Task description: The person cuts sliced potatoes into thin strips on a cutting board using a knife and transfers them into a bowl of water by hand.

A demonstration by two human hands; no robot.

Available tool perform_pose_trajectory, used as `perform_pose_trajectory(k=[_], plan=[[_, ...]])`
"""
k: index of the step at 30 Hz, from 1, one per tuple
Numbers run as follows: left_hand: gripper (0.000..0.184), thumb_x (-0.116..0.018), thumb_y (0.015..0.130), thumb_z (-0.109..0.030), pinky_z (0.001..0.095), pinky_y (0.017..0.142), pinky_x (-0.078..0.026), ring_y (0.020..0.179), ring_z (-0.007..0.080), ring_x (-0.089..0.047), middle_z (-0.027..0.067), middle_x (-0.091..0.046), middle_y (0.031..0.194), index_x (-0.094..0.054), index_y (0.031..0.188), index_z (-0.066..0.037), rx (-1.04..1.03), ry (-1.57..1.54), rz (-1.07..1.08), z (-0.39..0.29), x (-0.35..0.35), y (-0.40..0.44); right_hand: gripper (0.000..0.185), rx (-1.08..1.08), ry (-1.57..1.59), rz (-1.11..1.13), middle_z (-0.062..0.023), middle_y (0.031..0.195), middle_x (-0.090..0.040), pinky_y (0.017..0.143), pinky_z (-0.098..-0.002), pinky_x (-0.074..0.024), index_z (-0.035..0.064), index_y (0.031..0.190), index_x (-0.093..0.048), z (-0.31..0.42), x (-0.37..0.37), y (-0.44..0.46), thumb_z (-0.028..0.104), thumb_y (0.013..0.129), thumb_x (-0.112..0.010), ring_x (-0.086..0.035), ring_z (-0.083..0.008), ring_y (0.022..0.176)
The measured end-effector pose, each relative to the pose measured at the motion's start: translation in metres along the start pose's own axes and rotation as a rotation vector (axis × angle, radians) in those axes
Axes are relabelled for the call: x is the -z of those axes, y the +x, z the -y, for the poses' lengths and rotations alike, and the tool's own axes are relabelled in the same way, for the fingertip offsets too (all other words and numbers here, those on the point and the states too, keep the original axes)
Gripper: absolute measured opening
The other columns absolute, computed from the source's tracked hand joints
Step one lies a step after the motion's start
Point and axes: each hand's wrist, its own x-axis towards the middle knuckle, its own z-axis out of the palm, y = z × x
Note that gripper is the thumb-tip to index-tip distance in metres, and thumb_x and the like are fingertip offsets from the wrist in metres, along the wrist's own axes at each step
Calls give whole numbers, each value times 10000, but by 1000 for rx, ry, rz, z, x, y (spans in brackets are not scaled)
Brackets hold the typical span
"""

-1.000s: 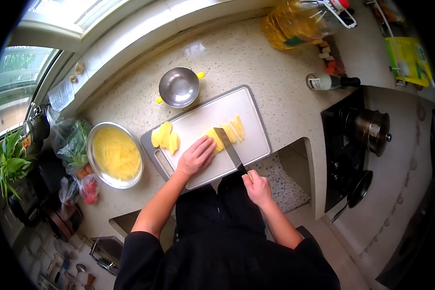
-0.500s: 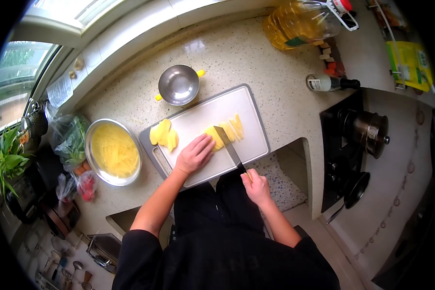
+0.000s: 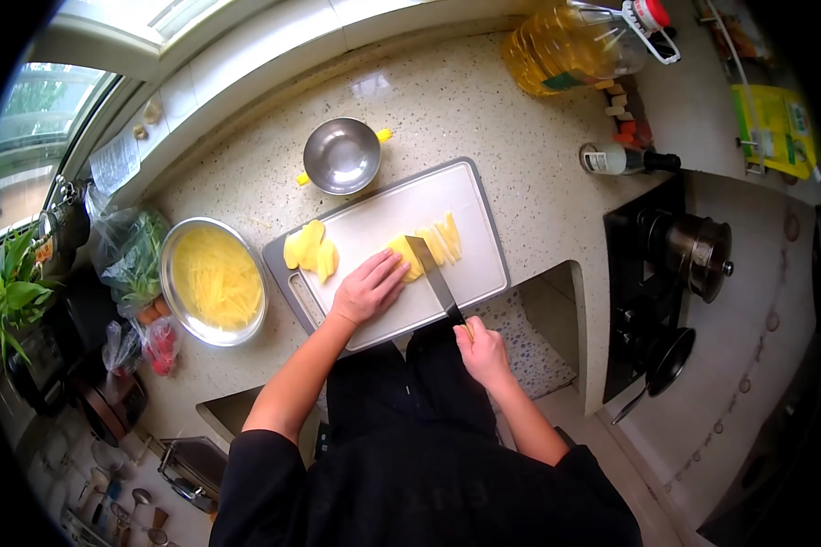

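On the white cutting board (image 3: 447,191) with a grey rim, my left hand (image 3: 370,286) presses down on a stack of yellow potato slices (image 3: 405,255), holding it in place. My right hand (image 3: 482,352) is closed round the handle of a kitchen knife (image 3: 436,281). The blade stands at the right side of the stack, touching it. To the right of the blade lie several cut potato strips (image 3: 441,241). A loose pile of potato slices (image 3: 310,250) sits at the board's left end.
Left of the board is a metal bowl of shredded potato (image 3: 217,283). A small steel bowl (image 3: 342,157) with yellow handles stands behind the board. Farther out are bagged greens (image 3: 135,260), an oil jug (image 3: 570,50), a bottle (image 3: 625,159) and a pot (image 3: 698,251) on the stove.
The view has shifted very slightly. Both hands, the knife and the potato pieces stay almost in the same place on the board.
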Motion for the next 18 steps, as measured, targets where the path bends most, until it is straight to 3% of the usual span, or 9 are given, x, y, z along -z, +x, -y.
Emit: perform_pose_trajectory(k=[18], plan=[[423,-803,843,-133,381,1022,-594,1206,289,-681,104,-704,1253,-745,1259,-89,9,0,-15,0,-2,0,319,-14,-168,-21,-201,741,-712,611,-551,-547,82,982,-623,-2,-16,2,396,1014,-672,-699,-456,700]])
